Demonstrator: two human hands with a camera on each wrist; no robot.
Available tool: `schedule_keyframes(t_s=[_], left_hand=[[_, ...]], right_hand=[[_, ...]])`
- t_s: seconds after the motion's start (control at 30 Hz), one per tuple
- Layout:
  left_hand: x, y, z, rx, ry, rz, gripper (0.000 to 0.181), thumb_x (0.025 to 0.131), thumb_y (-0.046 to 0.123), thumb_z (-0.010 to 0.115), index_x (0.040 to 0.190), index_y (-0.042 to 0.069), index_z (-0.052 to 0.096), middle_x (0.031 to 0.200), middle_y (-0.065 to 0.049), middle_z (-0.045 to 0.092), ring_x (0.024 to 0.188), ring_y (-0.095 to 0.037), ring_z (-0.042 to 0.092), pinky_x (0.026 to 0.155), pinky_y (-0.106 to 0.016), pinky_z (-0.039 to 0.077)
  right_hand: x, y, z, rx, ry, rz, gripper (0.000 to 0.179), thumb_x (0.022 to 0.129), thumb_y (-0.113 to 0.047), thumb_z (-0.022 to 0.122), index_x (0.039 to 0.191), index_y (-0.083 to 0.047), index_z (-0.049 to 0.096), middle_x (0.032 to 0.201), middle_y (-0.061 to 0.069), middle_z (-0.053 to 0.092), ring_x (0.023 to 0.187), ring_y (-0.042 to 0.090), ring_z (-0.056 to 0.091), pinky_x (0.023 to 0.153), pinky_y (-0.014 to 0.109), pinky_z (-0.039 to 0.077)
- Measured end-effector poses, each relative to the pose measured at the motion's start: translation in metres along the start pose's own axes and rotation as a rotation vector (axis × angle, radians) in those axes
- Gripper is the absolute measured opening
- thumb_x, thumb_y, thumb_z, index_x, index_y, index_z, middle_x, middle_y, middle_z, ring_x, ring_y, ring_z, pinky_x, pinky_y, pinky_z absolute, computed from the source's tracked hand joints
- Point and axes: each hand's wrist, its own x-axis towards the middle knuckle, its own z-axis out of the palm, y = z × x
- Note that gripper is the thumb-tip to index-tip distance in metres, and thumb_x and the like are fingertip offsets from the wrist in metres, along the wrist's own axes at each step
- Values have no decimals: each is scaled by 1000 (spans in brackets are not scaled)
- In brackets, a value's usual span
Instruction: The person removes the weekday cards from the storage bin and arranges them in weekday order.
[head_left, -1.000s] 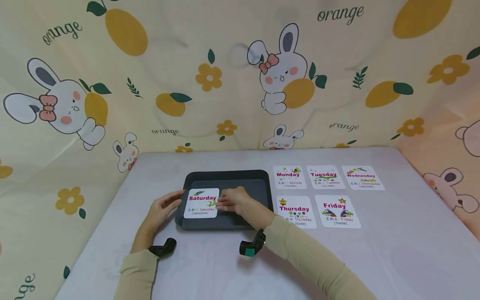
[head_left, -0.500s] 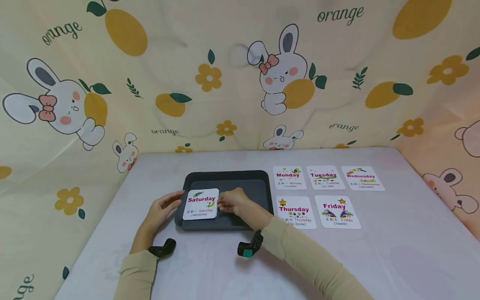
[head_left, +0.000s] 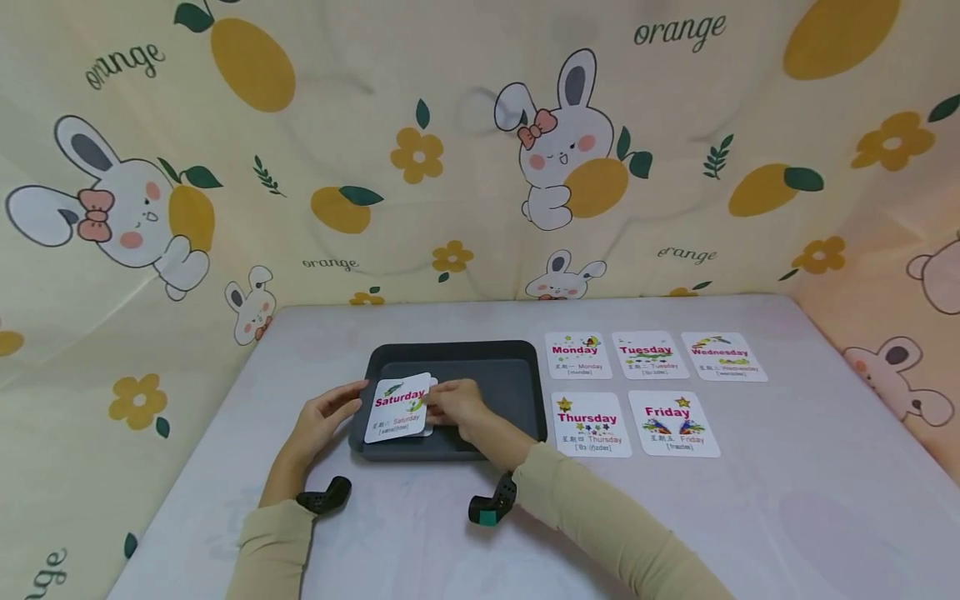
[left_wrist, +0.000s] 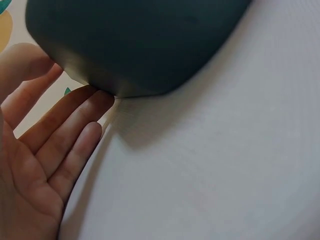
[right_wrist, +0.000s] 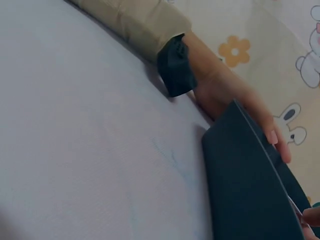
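A dark grey tray [head_left: 495, 367] lies on the table. My left hand [head_left: 318, 421] rests against its left side, and the left wrist view shows its fingers [left_wrist: 70, 140] fairly straight, touching the tray's outside. Over the tray's left part, my right hand [head_left: 468, 408] pinches the right edge of a white "Saturday" card [head_left: 397, 408], which is slightly tilted. Behind that one, the edge of another white card [head_left: 428, 431] shows; its print is hidden. Only the right fingertips [right_wrist: 312, 216] appear at the corner of the right wrist view.
Right of the tray, weekday cards lie in two rows: Monday [head_left: 578, 357], Tuesday [head_left: 650, 357] and Wednesday [head_left: 724, 357] behind, Thursday [head_left: 592, 425] and Friday [head_left: 674, 425] in front. A patterned cloth [head_left: 465, 75] hangs behind the white table [head_left: 420, 533].
My right hand has moved a little left, and the Saturday card has shifted left and tilted, baring another card's edge behind it. The left hand has stayed put.
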Motion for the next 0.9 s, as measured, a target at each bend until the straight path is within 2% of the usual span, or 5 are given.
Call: schedule_keyframes(t_s=[0.1,0.4,0.6,0.9], left_hand=[[0,1,0,-3,-4,1,50,94,42,59,137,17,54,146,-5,53,110,23,44,92,2,35],[0,1,-1,-10,-9,19,49,95,39,59,137,15,54,145,-10,52,111,22,46,94,-1,36],[-2,2,0,-22,-8,32,46,96,32,58,137,12,54,145,-12,53,107,25,46,92,2,35],[-2,1,0,-33,-13,29,47,96,33,58,137,12,54,146,-12,52,107,25,46,92,1,37]], right_hand=[[1,0,0,-11,-6,-3,21,88,-4,65,107,4,66,83,9,69,58,7,61,56,17,56],[0,-1,-6,0,-10,-15,22,89,-4,64,109,5,66,94,13,71,62,7,62,62,19,58],[-6,-3,-18,-1,-3,-27,24,89,-4,63,112,5,65,93,11,69,65,8,61,63,19,58],[-14,-6,-33,-30,-7,-63,27,90,-5,63,114,6,64,105,18,69,68,10,62,67,21,59]])
